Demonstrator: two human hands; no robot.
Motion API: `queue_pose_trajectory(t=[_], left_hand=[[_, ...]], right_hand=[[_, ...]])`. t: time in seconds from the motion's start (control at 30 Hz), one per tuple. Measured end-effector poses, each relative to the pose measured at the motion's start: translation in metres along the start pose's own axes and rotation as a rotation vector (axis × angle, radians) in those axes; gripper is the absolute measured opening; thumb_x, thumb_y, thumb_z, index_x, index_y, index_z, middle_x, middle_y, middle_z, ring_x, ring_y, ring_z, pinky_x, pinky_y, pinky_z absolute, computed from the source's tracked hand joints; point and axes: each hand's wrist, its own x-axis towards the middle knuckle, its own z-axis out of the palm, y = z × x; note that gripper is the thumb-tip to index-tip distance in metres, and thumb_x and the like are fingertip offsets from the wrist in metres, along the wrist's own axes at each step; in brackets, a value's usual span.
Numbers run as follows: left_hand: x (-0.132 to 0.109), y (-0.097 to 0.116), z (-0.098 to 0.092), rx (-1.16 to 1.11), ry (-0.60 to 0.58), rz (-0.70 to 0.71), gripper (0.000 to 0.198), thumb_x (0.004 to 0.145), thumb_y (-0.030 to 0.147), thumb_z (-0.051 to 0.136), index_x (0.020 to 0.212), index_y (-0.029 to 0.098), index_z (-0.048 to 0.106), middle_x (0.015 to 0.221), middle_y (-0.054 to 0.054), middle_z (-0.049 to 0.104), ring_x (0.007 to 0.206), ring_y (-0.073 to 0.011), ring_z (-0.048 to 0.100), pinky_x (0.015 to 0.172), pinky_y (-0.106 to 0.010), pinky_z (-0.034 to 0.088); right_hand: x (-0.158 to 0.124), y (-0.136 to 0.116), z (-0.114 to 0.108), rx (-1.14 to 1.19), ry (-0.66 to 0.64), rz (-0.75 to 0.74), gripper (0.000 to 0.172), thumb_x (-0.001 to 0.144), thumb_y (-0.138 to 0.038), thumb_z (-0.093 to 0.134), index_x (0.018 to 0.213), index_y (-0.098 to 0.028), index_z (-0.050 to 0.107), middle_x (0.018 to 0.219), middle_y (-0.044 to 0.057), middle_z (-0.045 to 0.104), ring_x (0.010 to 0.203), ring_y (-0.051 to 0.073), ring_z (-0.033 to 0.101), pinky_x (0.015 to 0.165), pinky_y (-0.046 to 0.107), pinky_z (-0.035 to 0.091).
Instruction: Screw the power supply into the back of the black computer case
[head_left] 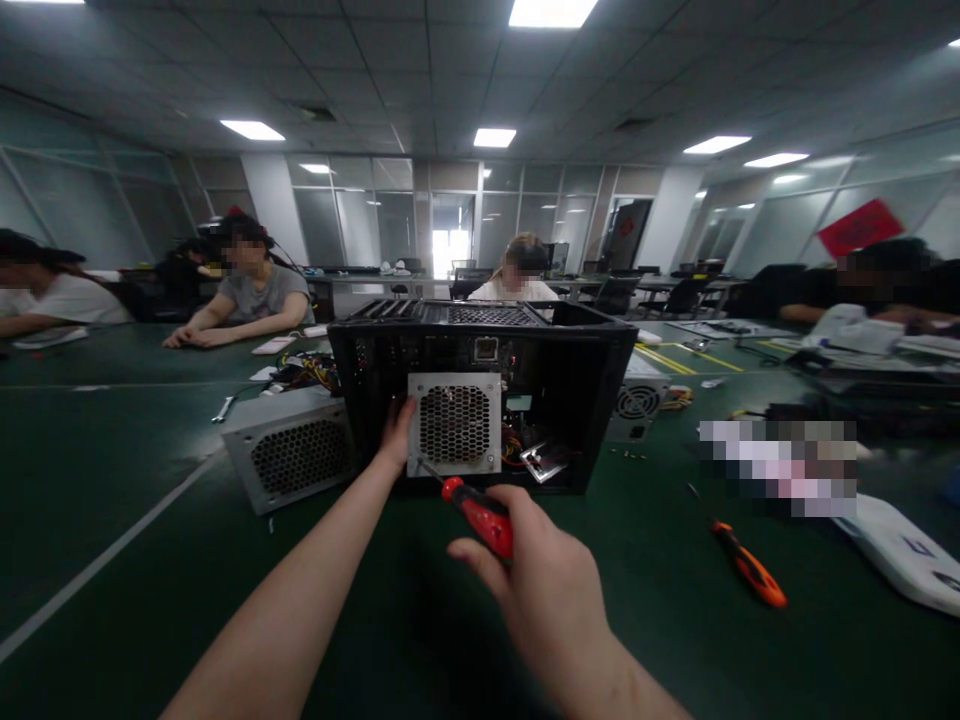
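Observation:
A black computer case [600,410] stands on the green table, its open side toward me. Inside it sits a grey power supply [454,422] with a honeycomb grille facing me. My left hand [397,438] holds this power supply at its left edge, and most of those fingers are hidden behind it. In my right hand [551,550] is a red and black screwdriver [480,515], its handle gripped in closed fingers with the thumb lower down. The screwdriver's tip reaches the lower left corner of the grille, where a screw hole lies. Wires and a silver bracket [544,462] show beside the power supply.
A second power supply [300,455] rests left of the case, and another with a fan [637,402] stands behind its right side. A wrench [223,409] lies at left. An orange screwdriver [748,565] and a white object [911,550] lie at right. Several people sit around the tables.

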Motion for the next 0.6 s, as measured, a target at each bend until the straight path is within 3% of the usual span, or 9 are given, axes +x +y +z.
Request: queue_pose_trajectory(t=[0.03,0.1,0.17,0.23,0.37,0.6], left_hand=[[-0.001,0.001,0.0,0.002,-0.007,-0.005,0.047,0.077,0.056,0.05,0.105,0.02,0.059,0.112,-0.008,0.063,0.112,-0.0257,0.054,0.099,-0.041,0.037],[-0.002,0.003,0.001,0.008,-0.014,-0.015,0.05,0.077,0.057,0.05,0.107,0.018,0.058,0.115,-0.009,0.062,0.112,-0.0262,0.054,0.099,-0.041,0.037],[-0.003,0.005,0.001,0.013,-0.009,-0.019,0.052,0.076,0.058,0.05,0.108,0.017,0.057,0.115,-0.01,0.061,0.112,-0.0271,0.054,0.099,-0.042,0.038],[-0.004,0.006,0.001,0.018,0.002,-0.017,0.053,0.074,0.059,0.051,0.107,0.018,0.057,0.114,-0.01,0.062,0.112,-0.0269,0.054,0.099,-0.042,0.037],[-0.003,0.005,0.0,0.012,-0.021,0.001,0.054,0.072,0.062,0.052,0.107,0.021,0.058,0.113,-0.008,0.063,0.11,-0.0248,0.055,0.098,-0.039,0.038],[-0.001,0.003,-0.001,-0.004,-0.036,-0.002,0.052,0.073,0.062,0.052,0.106,0.021,0.058,0.11,-0.007,0.064,0.107,-0.0244,0.056,0.096,-0.04,0.038]], right_hand=[[-0.001,0.002,-0.001,0.024,0.002,0.01,0.036,0.071,-0.035,0.07,0.097,-0.017,0.054,0.078,0.005,0.069,0.061,0.022,0.067,0.05,0.032,0.055],[-0.004,0.005,-0.002,0.11,-0.019,-0.035,0.042,0.072,-0.029,0.068,0.108,-0.016,0.051,0.097,0.01,0.068,0.081,0.023,0.068,0.066,0.034,0.058],[-0.009,0.005,-0.001,0.19,-0.051,-0.131,0.047,0.074,-0.017,0.06,0.119,-0.017,0.045,0.123,0.015,0.057,0.103,0.023,0.062,0.079,0.033,0.056],[-0.012,0.004,0.003,0.219,-0.096,-0.228,0.049,0.075,-0.008,0.049,0.123,-0.019,0.043,0.137,0.015,0.046,0.113,0.022,0.057,0.081,0.032,0.055],[-0.006,0.003,0.006,0.245,-0.152,-0.331,0.044,0.077,-0.003,0.042,0.117,-0.02,0.048,0.129,0.012,0.054,0.11,0.019,0.058,0.082,0.03,0.054],[0.009,0.002,0.003,0.32,-0.11,-0.307,0.033,0.079,-0.008,0.046,0.11,-0.018,0.05,0.117,0.011,0.061,0.099,0.017,0.063,0.077,0.028,0.055]])
